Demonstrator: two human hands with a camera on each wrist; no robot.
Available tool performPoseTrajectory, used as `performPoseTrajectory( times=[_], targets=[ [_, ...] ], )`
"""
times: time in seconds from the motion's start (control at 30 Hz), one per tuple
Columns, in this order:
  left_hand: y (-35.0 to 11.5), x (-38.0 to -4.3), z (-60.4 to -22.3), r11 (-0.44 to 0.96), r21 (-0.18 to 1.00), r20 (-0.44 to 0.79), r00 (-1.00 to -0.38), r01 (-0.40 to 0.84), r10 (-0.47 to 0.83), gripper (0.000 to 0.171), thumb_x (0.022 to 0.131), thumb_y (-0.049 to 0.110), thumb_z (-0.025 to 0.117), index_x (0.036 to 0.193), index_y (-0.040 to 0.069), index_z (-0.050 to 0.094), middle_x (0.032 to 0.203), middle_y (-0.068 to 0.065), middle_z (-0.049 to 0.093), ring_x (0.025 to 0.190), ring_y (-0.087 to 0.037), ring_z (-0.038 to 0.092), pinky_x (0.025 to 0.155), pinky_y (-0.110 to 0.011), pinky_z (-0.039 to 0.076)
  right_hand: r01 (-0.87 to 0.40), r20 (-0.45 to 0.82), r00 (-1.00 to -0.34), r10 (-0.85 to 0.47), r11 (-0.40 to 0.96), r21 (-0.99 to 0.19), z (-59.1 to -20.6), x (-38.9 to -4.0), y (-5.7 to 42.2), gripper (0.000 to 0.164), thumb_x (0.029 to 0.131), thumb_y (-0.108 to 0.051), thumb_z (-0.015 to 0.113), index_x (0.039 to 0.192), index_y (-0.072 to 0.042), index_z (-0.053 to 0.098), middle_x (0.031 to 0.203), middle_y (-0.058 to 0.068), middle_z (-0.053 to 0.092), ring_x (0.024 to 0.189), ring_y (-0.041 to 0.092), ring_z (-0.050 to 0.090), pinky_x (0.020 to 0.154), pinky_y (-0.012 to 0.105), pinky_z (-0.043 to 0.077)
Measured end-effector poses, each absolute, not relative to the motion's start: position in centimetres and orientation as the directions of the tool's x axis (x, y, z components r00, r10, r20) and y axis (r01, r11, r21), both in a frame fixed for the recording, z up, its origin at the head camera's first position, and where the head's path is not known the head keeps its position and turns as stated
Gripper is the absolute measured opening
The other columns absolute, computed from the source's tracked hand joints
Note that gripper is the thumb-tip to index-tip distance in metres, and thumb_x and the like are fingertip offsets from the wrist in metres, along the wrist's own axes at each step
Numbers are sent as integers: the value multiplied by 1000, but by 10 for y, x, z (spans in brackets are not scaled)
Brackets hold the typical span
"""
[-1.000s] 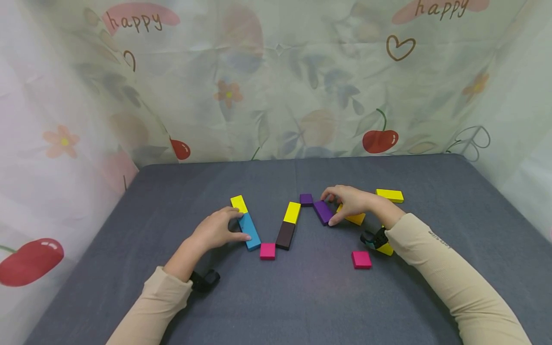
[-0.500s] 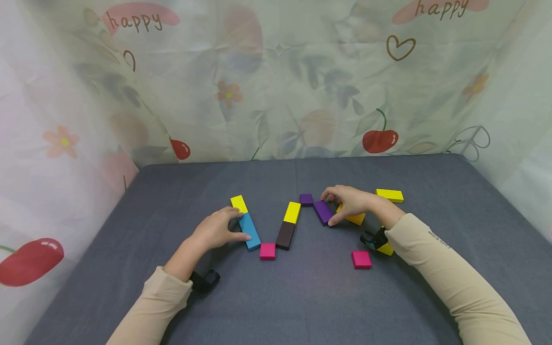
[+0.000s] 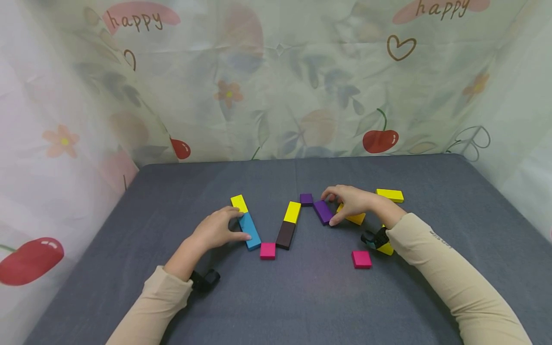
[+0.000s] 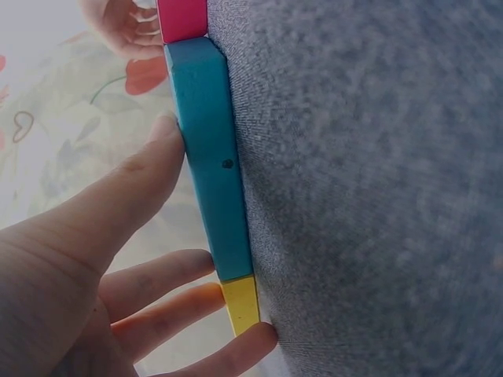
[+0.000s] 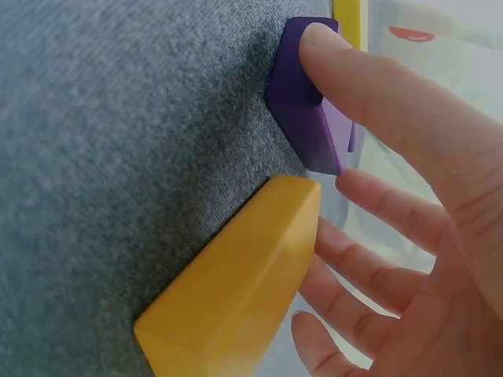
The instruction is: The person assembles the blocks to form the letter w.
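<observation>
My left hand [image 3: 215, 230] rests at a blue block [image 3: 249, 230], thumb on its edge, fingers loosely extended near its joint with a short yellow block [image 3: 239, 203]. A pink block [image 3: 268, 251] meets the blue one's near end. From there a brown block [image 3: 285, 235] and another yellow block [image 3: 292, 212] slant away in line. My right hand [image 3: 351, 201] pinches a purple block [image 3: 322, 212] lengthwise, thumb at the near end, index fingertip at the far end. A small purple block [image 3: 305, 200] lies at its far left corner. Under my right palm is an orange-yellow block [image 5: 236, 283].
Behind my right forearm lies a yellow block [image 3: 390, 195]. Another yellow block [image 3: 386, 248] is partly hidden beneath the right wrist strap. A second pink block [image 3: 361, 259] sits nearer on the grey cloth-covered table [image 3: 310, 302]. A printed curtain [image 3: 280, 96] hangs behind.
</observation>
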State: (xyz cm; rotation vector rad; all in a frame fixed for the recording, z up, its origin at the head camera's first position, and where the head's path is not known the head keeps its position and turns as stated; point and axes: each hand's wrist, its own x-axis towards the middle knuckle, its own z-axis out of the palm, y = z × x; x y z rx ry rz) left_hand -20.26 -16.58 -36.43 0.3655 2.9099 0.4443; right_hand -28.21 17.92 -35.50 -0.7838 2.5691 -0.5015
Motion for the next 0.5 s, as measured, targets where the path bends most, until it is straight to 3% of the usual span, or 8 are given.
performPoseTrajectory(
  times=[0.5],
  targets=[
    [-166, -203, -364, 926, 319, -144, -955, 203, 259, 70, 77, 43, 73, 131, 3, 53, 141, -19, 45, 129, -36, 44, 102, -53, 40, -423, -256, -772, -581, 771, -477, -340, -273, 205, 60, 79, -32, 74, 127, -5, 51, 121, 19, 58, 105, 31, 55, 89, 46, 48]
  ],
)
